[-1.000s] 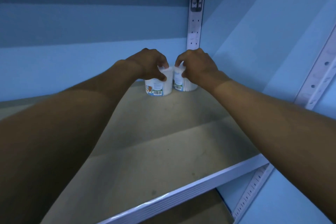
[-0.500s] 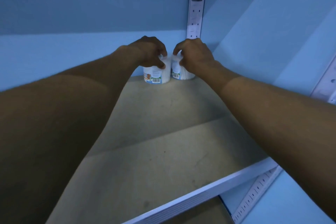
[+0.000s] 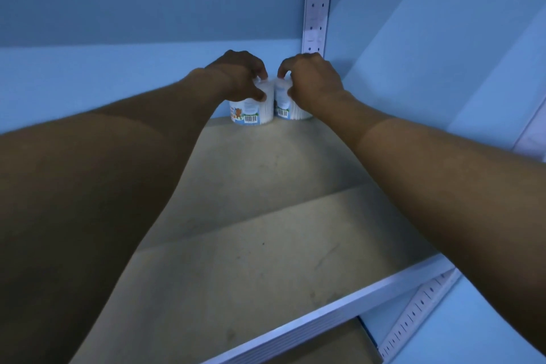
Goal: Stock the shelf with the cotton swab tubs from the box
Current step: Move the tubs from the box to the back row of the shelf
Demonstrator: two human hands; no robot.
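White plastic cotton swab tubs, one per hand, sit side by side at rear corner of beige shelf board [image 3: 266, 245]: my left hand [image 3: 239, 77] grips left tub [image 3: 251, 112], right hand [image 3: 313, 80] grips right tub [image 3: 285, 103]; I judge stocking barely begun, box out of view.

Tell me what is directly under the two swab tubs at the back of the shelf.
Both tubs, left tub and right tub, stand on the beige shelf board. Their tops are covered by the left hand and right hand.
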